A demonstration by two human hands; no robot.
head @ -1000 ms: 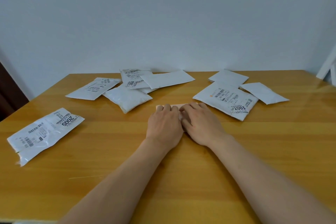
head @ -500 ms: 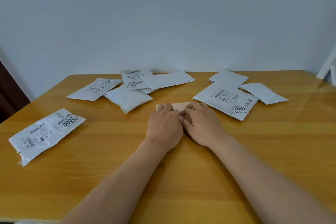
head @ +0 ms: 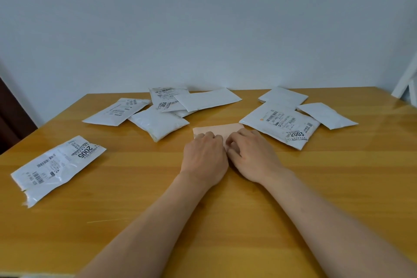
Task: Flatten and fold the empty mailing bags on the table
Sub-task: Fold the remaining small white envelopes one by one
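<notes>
Pink mailing bag (head: 217, 129) flat on table (head: 135, 187); left hand (head: 204, 157), right hand (head: 253, 157) press it, fingers slightly bent.

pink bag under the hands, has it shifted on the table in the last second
No. The pink bag stays under the left hand and right hand, its right end just as close to the 2003 bag.

Wooden table (head: 135, 187): scattered white mailing bags (head: 155, 123), pink bag (head: 217, 130) centre, possibly folded.
</notes>
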